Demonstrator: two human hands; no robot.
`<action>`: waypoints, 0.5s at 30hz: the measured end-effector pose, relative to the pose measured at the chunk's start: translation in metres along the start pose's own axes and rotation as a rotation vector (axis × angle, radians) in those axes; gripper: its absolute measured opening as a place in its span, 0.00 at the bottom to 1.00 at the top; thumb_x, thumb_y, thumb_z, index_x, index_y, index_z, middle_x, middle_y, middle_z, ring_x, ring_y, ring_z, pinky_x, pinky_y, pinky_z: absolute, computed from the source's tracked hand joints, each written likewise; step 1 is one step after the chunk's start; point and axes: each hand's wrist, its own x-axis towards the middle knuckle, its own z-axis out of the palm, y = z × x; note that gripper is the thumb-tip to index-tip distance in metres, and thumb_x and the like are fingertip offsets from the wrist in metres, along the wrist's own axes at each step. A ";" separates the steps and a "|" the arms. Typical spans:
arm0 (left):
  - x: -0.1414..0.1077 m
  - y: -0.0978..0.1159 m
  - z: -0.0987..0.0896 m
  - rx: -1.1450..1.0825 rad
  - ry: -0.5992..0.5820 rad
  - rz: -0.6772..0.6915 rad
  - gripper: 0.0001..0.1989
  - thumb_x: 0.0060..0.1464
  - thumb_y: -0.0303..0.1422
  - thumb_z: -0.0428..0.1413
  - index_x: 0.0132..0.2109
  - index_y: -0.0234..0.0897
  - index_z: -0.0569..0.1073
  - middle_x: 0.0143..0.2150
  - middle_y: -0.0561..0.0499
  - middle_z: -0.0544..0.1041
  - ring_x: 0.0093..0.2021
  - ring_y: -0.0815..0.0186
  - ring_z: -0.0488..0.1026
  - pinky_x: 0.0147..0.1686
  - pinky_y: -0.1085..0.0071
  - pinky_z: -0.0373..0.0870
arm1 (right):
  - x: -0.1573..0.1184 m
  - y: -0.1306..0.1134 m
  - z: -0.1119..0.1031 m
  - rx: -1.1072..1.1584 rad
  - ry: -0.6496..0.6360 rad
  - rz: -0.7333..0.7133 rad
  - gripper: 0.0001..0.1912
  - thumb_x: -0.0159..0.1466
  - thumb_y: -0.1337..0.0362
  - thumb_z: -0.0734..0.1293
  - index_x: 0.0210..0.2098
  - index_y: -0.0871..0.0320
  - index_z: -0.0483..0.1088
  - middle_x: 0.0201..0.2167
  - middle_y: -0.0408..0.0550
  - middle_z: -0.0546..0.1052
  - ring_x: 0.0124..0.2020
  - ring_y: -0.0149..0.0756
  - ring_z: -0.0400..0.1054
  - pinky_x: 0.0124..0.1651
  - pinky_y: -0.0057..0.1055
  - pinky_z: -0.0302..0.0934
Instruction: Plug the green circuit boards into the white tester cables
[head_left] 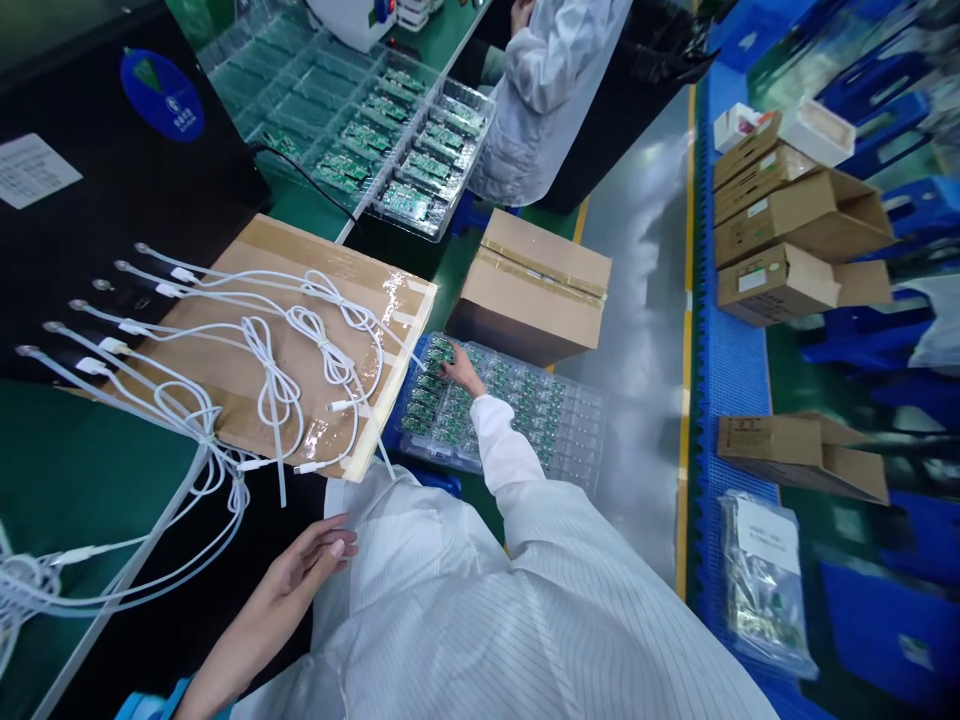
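Right grip point(463, 369) reaches down over the far left corner of the clear plastic tray point(585, 425), fingertips among the circuit boards point(422, 398); whether it has closed on one cannot be told, since the fingers hide the contact. Left grip point(307, 572) holds nothing, its fingers loosely bent, well apart from the tray on its near left side.

Several slips seem possible. The boards sit close together, so a careless pinch could drag a neighbour out of line or scrape its parts. White cables point(204, 436) spread over the cardboard panel point(292, 300) left of the tray, and loose ends poke past the panel's edge; a board lifted that way might catch one. The white sleeve point(510, 440) crosses the tray and could brush boards beneath it. With the carton point(536, 290) just beyond the tray, knuckles have little room on that side.

As for looks, the boards are small, green and oblong, dotted with pale and silvery parts, and lie in neat rows inside the tray; finer markings are too small to read.
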 end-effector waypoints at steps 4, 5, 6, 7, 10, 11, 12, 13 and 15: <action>0.003 -0.011 -0.005 -0.005 -0.018 0.034 0.45 0.46 0.63 0.66 0.62 0.37 0.74 0.59 0.38 0.80 0.60 0.50 0.78 0.66 0.54 0.73 | -0.067 0.036 -0.028 0.127 0.043 0.105 0.37 0.69 0.65 0.69 0.74 0.58 0.55 0.68 0.64 0.67 0.31 0.27 0.77 0.49 0.38 0.78; 0.004 -0.013 -0.005 -0.004 -0.023 0.042 0.44 0.48 0.63 0.65 0.62 0.38 0.73 0.59 0.38 0.80 0.60 0.50 0.78 0.66 0.54 0.73 | -0.084 0.046 -0.031 0.150 0.018 0.143 0.36 0.68 0.65 0.70 0.72 0.60 0.57 0.63 0.64 0.72 0.30 0.28 0.77 0.46 0.37 0.79; 0.005 -0.014 -0.004 -0.003 -0.028 0.045 0.42 0.49 0.62 0.65 0.62 0.38 0.73 0.59 0.38 0.80 0.59 0.51 0.78 0.66 0.54 0.72 | -0.099 0.056 -0.030 0.173 -0.024 0.177 0.36 0.66 0.66 0.71 0.71 0.61 0.61 0.58 0.62 0.76 0.30 0.30 0.77 0.43 0.36 0.79; 0.005 -0.014 -0.003 -0.004 -0.032 0.046 0.41 0.50 0.62 0.64 0.62 0.38 0.74 0.59 0.39 0.80 0.59 0.51 0.78 0.66 0.55 0.72 | -0.112 0.064 -0.028 0.190 -0.063 0.206 0.35 0.64 0.67 0.73 0.69 0.61 0.63 0.54 0.60 0.78 0.29 0.31 0.76 0.40 0.35 0.79; 0.003 -0.008 0.003 -0.017 -0.048 0.055 0.40 0.50 0.62 0.64 0.60 0.38 0.74 0.58 0.39 0.80 0.58 0.52 0.79 0.65 0.56 0.73 | -0.132 0.077 -0.009 0.230 -0.148 0.251 0.38 0.61 0.70 0.74 0.69 0.57 0.65 0.54 0.56 0.79 0.28 0.30 0.75 0.32 0.30 0.77; 0.002 -0.006 0.006 -0.024 -0.055 0.063 0.40 0.50 0.62 0.64 0.60 0.37 0.74 0.58 0.39 0.80 0.58 0.52 0.79 0.65 0.57 0.73 | -0.133 0.077 -0.002 0.237 -0.165 0.257 0.40 0.61 0.71 0.74 0.71 0.56 0.63 0.56 0.56 0.79 0.28 0.29 0.75 0.31 0.29 0.76; 0.001 -0.005 0.008 -0.032 -0.060 0.074 0.40 0.50 0.62 0.64 0.60 0.37 0.74 0.58 0.39 0.80 0.58 0.52 0.79 0.65 0.57 0.73 | -0.133 0.075 0.006 0.242 -0.181 0.262 0.41 0.61 0.71 0.73 0.72 0.55 0.61 0.57 0.57 0.78 0.28 0.29 0.75 0.30 0.28 0.75; 0.001 -0.005 0.009 -0.042 -0.064 0.086 0.40 0.51 0.61 0.64 0.60 0.38 0.74 0.58 0.39 0.80 0.58 0.53 0.79 0.64 0.57 0.74 | -0.132 0.073 0.013 0.243 -0.198 0.267 0.43 0.61 0.72 0.73 0.73 0.56 0.59 0.58 0.58 0.78 0.27 0.29 0.75 0.29 0.28 0.74; 0.000 -0.007 0.010 -0.057 -0.064 0.102 0.39 0.52 0.61 0.64 0.60 0.38 0.75 0.58 0.39 0.80 0.58 0.53 0.78 0.64 0.57 0.74 | -0.127 0.065 0.026 0.238 -0.234 0.268 0.46 0.61 0.74 0.72 0.75 0.57 0.55 0.58 0.59 0.78 0.26 0.28 0.74 0.28 0.29 0.74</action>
